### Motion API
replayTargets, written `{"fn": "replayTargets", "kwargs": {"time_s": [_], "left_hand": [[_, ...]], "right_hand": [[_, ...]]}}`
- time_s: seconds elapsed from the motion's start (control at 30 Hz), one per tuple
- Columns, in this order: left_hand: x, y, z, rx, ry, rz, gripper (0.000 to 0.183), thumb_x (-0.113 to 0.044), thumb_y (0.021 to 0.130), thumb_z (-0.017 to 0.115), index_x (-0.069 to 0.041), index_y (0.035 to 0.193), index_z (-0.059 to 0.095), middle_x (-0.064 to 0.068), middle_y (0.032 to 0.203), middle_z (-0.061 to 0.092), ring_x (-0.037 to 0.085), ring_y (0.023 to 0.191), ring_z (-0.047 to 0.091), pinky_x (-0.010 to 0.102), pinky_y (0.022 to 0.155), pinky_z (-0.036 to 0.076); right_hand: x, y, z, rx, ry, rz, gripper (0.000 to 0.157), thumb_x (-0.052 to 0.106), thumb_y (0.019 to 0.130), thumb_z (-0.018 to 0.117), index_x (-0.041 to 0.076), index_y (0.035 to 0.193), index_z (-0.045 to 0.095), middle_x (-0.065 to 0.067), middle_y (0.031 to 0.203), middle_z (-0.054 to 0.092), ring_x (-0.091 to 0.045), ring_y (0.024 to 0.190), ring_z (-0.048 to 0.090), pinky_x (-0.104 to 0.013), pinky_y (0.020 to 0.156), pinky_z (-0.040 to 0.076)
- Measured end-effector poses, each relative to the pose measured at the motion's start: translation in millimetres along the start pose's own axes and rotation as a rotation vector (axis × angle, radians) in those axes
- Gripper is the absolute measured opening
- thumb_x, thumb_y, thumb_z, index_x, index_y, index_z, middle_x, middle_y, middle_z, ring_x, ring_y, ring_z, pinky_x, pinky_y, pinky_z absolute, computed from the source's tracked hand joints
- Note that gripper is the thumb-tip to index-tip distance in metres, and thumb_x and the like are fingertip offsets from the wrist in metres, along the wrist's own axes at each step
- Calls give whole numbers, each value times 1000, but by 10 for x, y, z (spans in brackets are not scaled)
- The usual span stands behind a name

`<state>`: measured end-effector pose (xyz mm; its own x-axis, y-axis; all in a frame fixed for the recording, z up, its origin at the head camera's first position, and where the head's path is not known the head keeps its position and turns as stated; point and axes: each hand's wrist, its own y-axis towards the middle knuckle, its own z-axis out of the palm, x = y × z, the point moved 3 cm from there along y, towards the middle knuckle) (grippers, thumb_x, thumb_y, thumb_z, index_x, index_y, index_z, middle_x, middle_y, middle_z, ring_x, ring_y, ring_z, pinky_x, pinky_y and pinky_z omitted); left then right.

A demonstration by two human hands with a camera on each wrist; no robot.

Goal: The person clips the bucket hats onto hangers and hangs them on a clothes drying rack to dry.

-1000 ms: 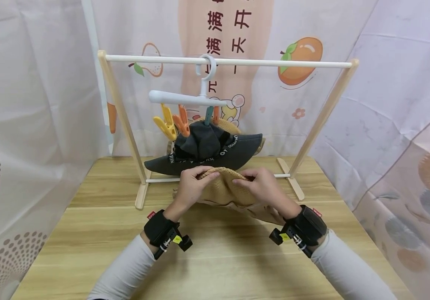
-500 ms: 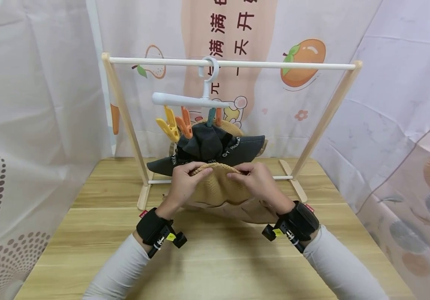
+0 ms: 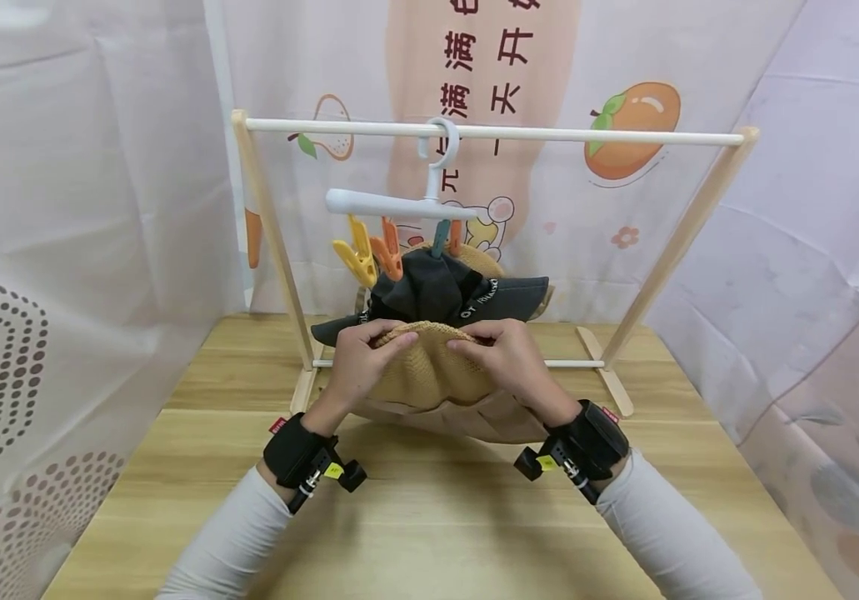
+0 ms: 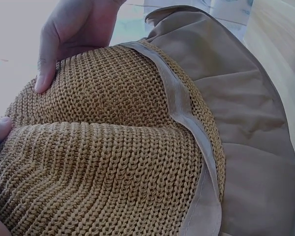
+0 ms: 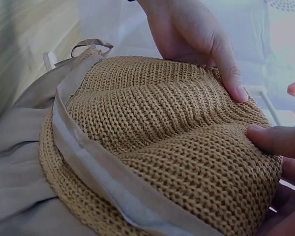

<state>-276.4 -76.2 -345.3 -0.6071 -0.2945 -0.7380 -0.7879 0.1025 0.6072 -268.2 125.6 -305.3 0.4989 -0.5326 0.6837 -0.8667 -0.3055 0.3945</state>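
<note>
A tan knitted hat (image 3: 432, 371) with a beige fabric brim (image 4: 250, 103) is held between both hands in front of the rack. My left hand (image 3: 357, 358) pinches its knitted crown edge on the left, thumb on the near side. On the right, my right hand (image 3: 511, 358) pinches the same edge, its thumb (image 5: 278, 140) pressing the knit. A fold runs down the crown between them. Just behind hangs a dark bucket hat (image 3: 429, 287) with white lettering, its lower brim partly hidden by the tan hat and hands.
A white hanger (image 3: 399, 204) hooks over the rail (image 3: 549, 133) of a wooden rack. From it hang yellow (image 3: 357, 254), orange (image 3: 390, 250) and teal (image 3: 440, 237) clips. Another tan hat (image 3: 481, 260) shows behind the dark one. Patterned curtains surround the wooden table (image 3: 429, 533).
The head view has shifted, so the rack sits further right. Both hands, still gripping the tan hat, have risen slightly against the rack and moved left, covering more of the dark brim.
</note>
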Motion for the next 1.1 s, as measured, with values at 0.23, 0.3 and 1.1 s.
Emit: {"fn": "replayTargets", "kwargs": {"time_s": [0.23,0.3,1.1], "left_hand": [[-71,24,-87,-4,24,-38,17,-18,84,69,-5,95,72,14,84,72,17,68,61,27,58,48],[-165,23,-137,-3,18,-38,16,-14,84,69,-3,95,72,16,84,71,18,69,62,27,59,49],[-530,109,-575,-83,-19,-58,17,-6,83,67,6,95,69,23,87,68,5,61,48,15,54,39]], "right_hand": [[44,47,26,-3,16,-18,13,21,81,72,10,88,76,-8,78,72,-15,64,56,-28,53,45],[63,64,47,0,35,-16,14,21,81,72,10,89,76,-8,79,72,-15,65,57,-28,54,46],[396,378,171,7,47,-72,16,24,82,71,10,90,76,-8,80,72,-15,63,55,-27,52,43]]}}
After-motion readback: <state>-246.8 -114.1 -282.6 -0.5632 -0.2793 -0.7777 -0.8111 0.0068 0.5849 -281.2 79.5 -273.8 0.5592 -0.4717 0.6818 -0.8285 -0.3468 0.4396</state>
